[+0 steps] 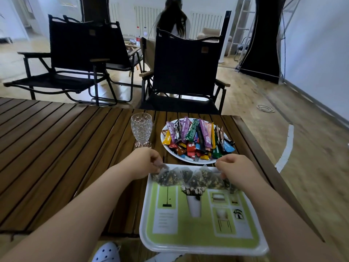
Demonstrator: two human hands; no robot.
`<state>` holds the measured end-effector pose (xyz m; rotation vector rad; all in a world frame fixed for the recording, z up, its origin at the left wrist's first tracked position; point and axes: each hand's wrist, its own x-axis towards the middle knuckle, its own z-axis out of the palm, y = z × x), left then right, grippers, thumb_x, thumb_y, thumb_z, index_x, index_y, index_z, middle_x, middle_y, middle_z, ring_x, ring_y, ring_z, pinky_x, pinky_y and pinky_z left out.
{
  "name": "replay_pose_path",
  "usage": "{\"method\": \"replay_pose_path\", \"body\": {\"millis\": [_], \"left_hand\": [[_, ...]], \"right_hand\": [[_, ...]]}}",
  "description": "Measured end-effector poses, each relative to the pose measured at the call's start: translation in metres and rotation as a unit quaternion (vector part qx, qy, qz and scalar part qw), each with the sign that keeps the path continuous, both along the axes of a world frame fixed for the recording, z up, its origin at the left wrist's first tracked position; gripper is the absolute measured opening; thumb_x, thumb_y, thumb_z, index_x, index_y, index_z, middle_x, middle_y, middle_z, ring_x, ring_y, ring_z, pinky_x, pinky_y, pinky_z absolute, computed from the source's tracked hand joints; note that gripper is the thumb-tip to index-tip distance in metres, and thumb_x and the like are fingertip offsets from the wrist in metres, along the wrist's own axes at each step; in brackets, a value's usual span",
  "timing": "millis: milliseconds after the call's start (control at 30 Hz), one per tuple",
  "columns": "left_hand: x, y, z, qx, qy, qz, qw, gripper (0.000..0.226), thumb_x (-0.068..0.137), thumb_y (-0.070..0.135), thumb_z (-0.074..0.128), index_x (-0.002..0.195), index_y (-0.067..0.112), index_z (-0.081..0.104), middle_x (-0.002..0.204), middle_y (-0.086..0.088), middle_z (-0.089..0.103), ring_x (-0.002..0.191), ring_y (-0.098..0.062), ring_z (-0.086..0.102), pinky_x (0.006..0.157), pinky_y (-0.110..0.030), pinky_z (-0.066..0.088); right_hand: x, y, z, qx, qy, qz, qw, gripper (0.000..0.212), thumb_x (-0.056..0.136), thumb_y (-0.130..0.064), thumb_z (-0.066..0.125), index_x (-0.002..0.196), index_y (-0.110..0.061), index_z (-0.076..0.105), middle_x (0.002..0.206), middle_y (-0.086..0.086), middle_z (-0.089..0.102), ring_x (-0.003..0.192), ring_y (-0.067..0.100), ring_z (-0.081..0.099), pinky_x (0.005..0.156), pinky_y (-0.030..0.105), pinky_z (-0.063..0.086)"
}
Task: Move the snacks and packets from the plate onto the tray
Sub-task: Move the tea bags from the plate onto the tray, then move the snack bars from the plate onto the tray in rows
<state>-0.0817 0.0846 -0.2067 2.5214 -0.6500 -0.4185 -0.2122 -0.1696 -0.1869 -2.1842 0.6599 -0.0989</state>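
Your wooden table [56,148] fills the lower left of the frame. The green tray [147,233] sits at lower centre, hanging a little over the near edge. Just above it, the white plate [174,153] is heaped with colourful snacks [196,137], so most of the job remains.

You are mid-placement. A row of mesh packets [194,177] lies along the tray's upper edge. Your left hand [145,161] pinches the row's left end and your right hand [234,167] its right end, fingers curled. The blur makes it hard to say, but both seem to grip.

Next, I judge, let go, then reach up to the plate for the snacks. Keep your left arm clear of the glass [141,129] standing just left of the plate.
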Motion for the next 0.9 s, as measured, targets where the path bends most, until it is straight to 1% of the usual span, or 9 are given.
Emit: {"method": "replay_pose_path", "body": {"millis": [100, 200, 300, 433, 467, 533, 633, 767, 900], "left_hand": [[0.002, 0.005, -0.002, 0.013, 0.035, -0.022, 0.999, 0.023, 0.089, 0.009, 0.073, 0.106, 0.025, 0.075, 0.105, 0.008, 0.069, 0.101, -0.015, 0.066, 0.091, -0.036, 0.057], [0.003, 0.006, 0.001, -0.035, 0.051, -0.010, 0.998, 0.024, 0.094, 0.010, 0.061, 0.103, 0.029, 0.074, 0.102, 0.014, 0.067, 0.100, -0.009, 0.065, 0.083, -0.027, 0.055], [-0.001, 0.003, 0.004, -0.117, 0.069, 0.062, 0.989, 0.026, 0.098, 0.012, 0.056, 0.098, 0.033, 0.070, 0.106, 0.007, 0.069, 0.099, -0.012, 0.066, 0.086, -0.033, 0.058], [-0.004, -0.021, 0.016, -0.160, 0.009, 0.150, 0.975, 0.027, 0.101, 0.023, 0.052, 0.123, 0.024, 0.066, 0.100, 0.005, 0.069, 0.080, -0.010, 0.065, 0.069, -0.029, 0.055], [-0.001, -0.032, 0.023, -0.159, 0.007, 0.161, 0.974, 0.033, 0.101, 0.030, 0.051, 0.131, 0.022, 0.061, 0.101, 0.004, 0.068, 0.081, -0.012, 0.065, 0.071, -0.032, 0.055], [0.013, -0.059, 0.037, -0.126, 0.018, 0.166, 0.978, 0.055, 0.099, 0.043, 0.050, 0.147, 0.017, 0.044, 0.127, -0.006, 0.064, 0.109, -0.022, 0.063, 0.092, -0.040, 0.051], [0.040, -0.107, 0.052, -0.087, 0.067, 0.182, 0.977, 0.088, 0.092, 0.060, 0.055, 0.160, 0.018, 0.016, 0.158, -0.019, 0.038, 0.140, -0.040, 0.042, 0.108, -0.051, 0.040], [0.068, -0.160, 0.053, 0.009, 0.111, 0.175, 0.978, 0.129, 0.075, 0.080, 0.063, 0.161, 0.020, -0.012, 0.167, -0.023, 0.016, 0.148, -0.049, 0.026, 0.116, -0.061, 0.030], [0.083, -0.188, 0.039, 0.076, 0.140, 0.163, 0.974, 0.148, 0.066, 0.076, 0.076, 0.157, 0.017, -0.025, 0.168, -0.022, 0.008, 0.150, -0.049, 0.020, 0.118, -0.061, 0.026]], "right_hand": [[-0.002, -0.002, -0.001, 0.015, 0.004, -0.007, 1.000, 0.010, 0.094, -0.026, 0.064, 0.090, -0.022, 0.073, 0.084, 0.001, 0.074, 0.076, 0.016, 0.073, 0.061, 0.028, 0.050], [-0.002, -0.003, -0.002, 0.017, 0.008, -0.010, 1.000, 0.010, 0.093, -0.025, 0.065, 0.089, -0.021, 0.073, 0.087, 0.002, 0.075, 0.077, 0.016, 0.074, 0.063, 0.029, 0.052], [-0.003, -0.004, -0.002, 0.012, 0.009, -0.018, 1.000, 0.011, 0.093, -0.025, 0.064, 0.087, -0.022, 0.073, 0.085, 0.002, 0.075, 0.080, 0.021, 0.073, 0.071, 0.037, 0.056], [-0.006, -0.008, -0.003, 0.010, 0.001, -0.029, 1.000, 0.012, 0.093, -0.022, 0.062, 0.086, -0.024, 0.071, 0.081, -0.001, 0.074, 0.076, 0.020, 0.072, 0.061, 0.031, 0.052], [-0.006, -0.009, -0.003, 0.008, 0.001, -0.031, 1.000, 0.012, 0.093, -0.022, 0.062, 0.086, -0.024, 0.071, 0.079, -0.001, 0.074, 0.076, 0.020, 0.072, 0.063, 0.033, 0.053], [-0.006, -0.011, -0.002, 0.006, 0.000, -0.034, 0.999, 0.013, 0.093, -0.023, 0.062, 0.085, -0.025, 0.071, 0.080, -0.002, 0.073, 0.077, 0.021, 0.072, 0.067, 0.036, 0.056], [-0.006, -0.016, -0.002, 0.015, -0.006, -0.037, 0.999, 0.013, 0.094, -0.024, 0.061, 0.085, -0.028, 0.070, 0.081, -0.003, 0.072, 0.077, 0.019, 0.071, 0.063, 0.033, 0.055], [-0.006, -0.022, -0.005, 0.025, -0.006, -0.029, 0.999, 0.011, 0.094, -0.025, 0.060, 0.088, -0.029, 0.069, 0.087, -0.004, 0.071, 0.082, 0.017, 0.070, 0.063, 0.029, 0.049], [-0.006, -0.027, -0.009, 0.026, -0.005, -0.022, 0.999, 0.014, 0.093, -0.023, 0.060, 0.085, -0.031, 0.068, 0.085, -0.006, 0.071, 0.081, 0.014, 0.068, 0.064, 0.028, 0.049]]}}
